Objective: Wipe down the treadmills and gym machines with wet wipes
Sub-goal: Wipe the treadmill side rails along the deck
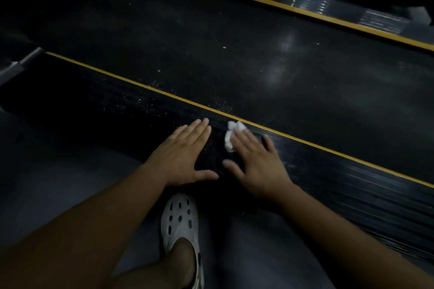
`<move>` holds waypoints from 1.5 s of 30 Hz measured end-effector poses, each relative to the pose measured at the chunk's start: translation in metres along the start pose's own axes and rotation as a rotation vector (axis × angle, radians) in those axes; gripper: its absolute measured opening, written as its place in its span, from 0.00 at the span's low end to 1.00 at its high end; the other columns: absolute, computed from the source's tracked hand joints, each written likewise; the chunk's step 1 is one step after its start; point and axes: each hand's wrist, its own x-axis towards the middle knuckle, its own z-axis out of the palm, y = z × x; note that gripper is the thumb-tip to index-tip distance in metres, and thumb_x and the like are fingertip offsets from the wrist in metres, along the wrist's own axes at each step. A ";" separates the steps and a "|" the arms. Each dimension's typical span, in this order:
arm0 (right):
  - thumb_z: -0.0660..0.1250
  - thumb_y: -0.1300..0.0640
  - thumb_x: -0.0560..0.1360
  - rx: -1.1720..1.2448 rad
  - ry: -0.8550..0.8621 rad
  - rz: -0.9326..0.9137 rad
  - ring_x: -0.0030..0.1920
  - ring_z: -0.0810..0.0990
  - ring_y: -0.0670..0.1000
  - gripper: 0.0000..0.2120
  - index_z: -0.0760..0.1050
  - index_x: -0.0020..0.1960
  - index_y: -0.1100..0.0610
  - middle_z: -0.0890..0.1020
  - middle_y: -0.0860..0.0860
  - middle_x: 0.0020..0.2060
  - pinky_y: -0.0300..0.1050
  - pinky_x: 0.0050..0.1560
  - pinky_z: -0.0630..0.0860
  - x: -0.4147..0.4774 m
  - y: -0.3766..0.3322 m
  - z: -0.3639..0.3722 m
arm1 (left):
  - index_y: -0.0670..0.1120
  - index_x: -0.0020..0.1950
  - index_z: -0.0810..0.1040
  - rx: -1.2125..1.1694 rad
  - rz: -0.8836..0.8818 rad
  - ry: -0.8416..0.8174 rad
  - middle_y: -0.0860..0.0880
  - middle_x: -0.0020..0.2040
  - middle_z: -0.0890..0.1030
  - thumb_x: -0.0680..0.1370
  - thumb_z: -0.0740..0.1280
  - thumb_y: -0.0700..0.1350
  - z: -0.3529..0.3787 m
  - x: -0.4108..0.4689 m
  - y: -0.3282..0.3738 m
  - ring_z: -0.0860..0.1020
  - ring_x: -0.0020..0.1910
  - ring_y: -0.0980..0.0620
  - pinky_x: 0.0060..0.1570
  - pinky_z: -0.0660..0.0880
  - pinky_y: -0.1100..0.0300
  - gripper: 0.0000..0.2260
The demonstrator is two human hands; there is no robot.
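Left hand (185, 155): fingers straight, lay flat on side rail (352, 192).
Right hand (257, 163): fingers straight, pressed wet wipe (231, 137) onto side rail.
Wet wipe: crumpled, white.

Bare forearms (98, 213), one white clog (180, 220) dotted with oval holes.

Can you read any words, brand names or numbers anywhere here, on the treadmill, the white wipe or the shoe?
No text can be read in this view.
Black ribbed treadmill side rail with a yellow stripe: no lettering shows.
Crumpled white wet wipe: plain.
White perforated clog: no brand visible.
Pale streaks on the far grey rail: perhaps a label, too blurred to read.
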 end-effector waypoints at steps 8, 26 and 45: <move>0.37 0.28 0.78 0.035 -0.018 -0.141 0.81 0.43 0.46 0.40 0.54 0.82 0.50 0.50 0.46 0.81 0.60 0.78 0.43 -0.047 -0.030 0.014 | 0.48 0.82 0.33 -0.046 0.001 -0.034 0.52 0.80 0.29 0.72 0.49 0.78 -0.009 -0.003 0.002 0.30 0.78 0.56 0.74 0.30 0.58 0.51; 0.37 0.27 0.76 0.100 -0.018 0.003 0.80 0.38 0.46 0.41 0.50 0.83 0.49 0.45 0.45 0.82 0.59 0.79 0.38 0.001 -0.033 0.000 | 0.49 0.81 0.32 -0.022 -0.011 -0.060 0.53 0.79 0.28 0.66 0.40 0.81 -0.008 0.000 0.001 0.29 0.78 0.56 0.79 0.35 0.53 0.54; 0.36 0.27 0.74 0.032 0.023 0.109 0.81 0.39 0.47 0.44 0.48 0.83 0.51 0.44 0.48 0.82 0.56 0.80 0.39 0.021 -0.011 -0.004 | 0.49 0.80 0.31 -0.007 0.007 -0.033 0.52 0.79 0.28 0.66 0.39 0.80 -0.005 0.000 0.001 0.29 0.78 0.55 0.77 0.32 0.56 0.53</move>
